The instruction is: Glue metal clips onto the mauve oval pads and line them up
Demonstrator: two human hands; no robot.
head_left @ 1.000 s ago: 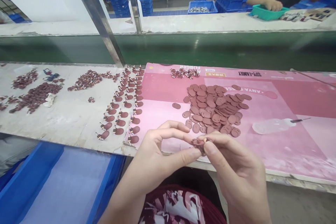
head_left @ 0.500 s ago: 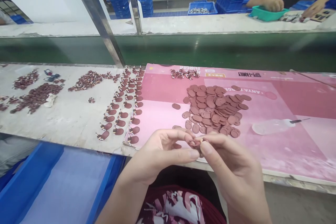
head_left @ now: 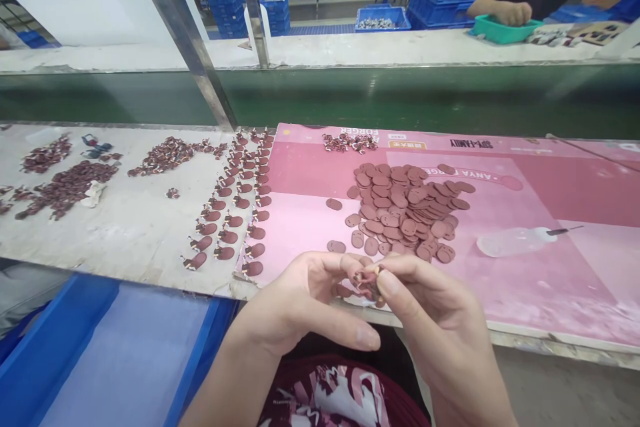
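A small brown-red figurine part [head_left: 367, 282] with pale bits sits between my hands at the table's front edge. My right hand [head_left: 430, 313] pinches it between thumb and fingertips. On its other side, my left hand [head_left: 305, 307] has its thumb lowered away from the part, while its curled fingers are at or against it; exact contact is hard to see. Just beyond lies a pile of brown oval discs [head_left: 400, 203], some with small holes. To the left stand rows of figurine parts joined to oval discs [head_left: 227, 237].
A clear squeeze bottle with a needle tip [head_left: 515, 241] lies right on the pink mat [head_left: 540, 293]. Small parts [head_left: 350, 141] lie at the mat's back; more heaps [head_left: 75, 183] are left. A metal post [head_left: 193, 47] rises nearby. Across the green belt [head_left: 375, 100], a person's hand reaches into a teal tray [head_left: 505, 30].
My left thumb has dropped away from the figurine part, showing more of it. My right hand still pinches it. Across the belt, the other person's far hand has lifted.
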